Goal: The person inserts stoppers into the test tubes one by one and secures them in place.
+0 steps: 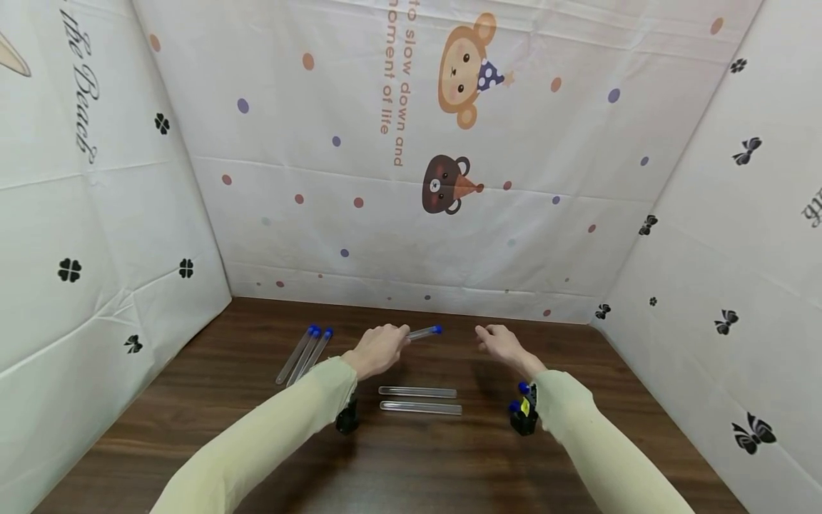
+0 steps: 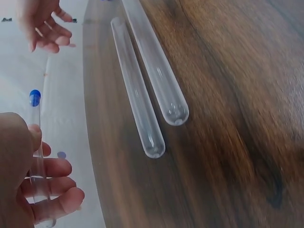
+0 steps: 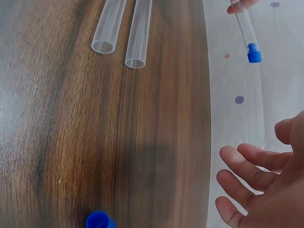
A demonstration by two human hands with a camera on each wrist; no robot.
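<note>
Head view. The left hand (image 1: 375,349) holds a capped test tube (image 1: 424,333) above the wooden table (image 1: 193,421), fingers curled round the clear barrel, the blue cap pointing toward the right hand (image 1: 504,345). The right hand hangs apart from the tube, fingers loosely bent, gripping nothing. Two uncapped tubes (image 1: 419,400) lie side by side on the table, nearer the person than the held tube. Three capped tubes (image 1: 303,354) lie together to the left of the held tube. Two loose blue caps (image 1: 519,397) sit by the right forearm, beyond the open ends of the uncapped pair.

Left wrist view. The left hand (image 2: 28,185) wraps its fingers (image 2: 54,187) round the capped test tube (image 2: 35,156), whose blue cap projects past the thumb. The uncapped tubes (image 2: 147,80) lie parallel on the table (image 2: 228,142), rounded ends nearest the camera. The right hand (image 2: 42,23) appears beyond the cap, fingers relaxed.

Right wrist view. The right hand (image 3: 266,190) is spread, palm exposed, touching nothing. The capped test tube (image 3: 248,33) is well clear of it, cap toward the palm. The uncapped tubes (image 3: 123,33) show open mouths; one blue cap (image 3: 99,220) rests on the table (image 3: 71,142) near the lower edge.
</note>
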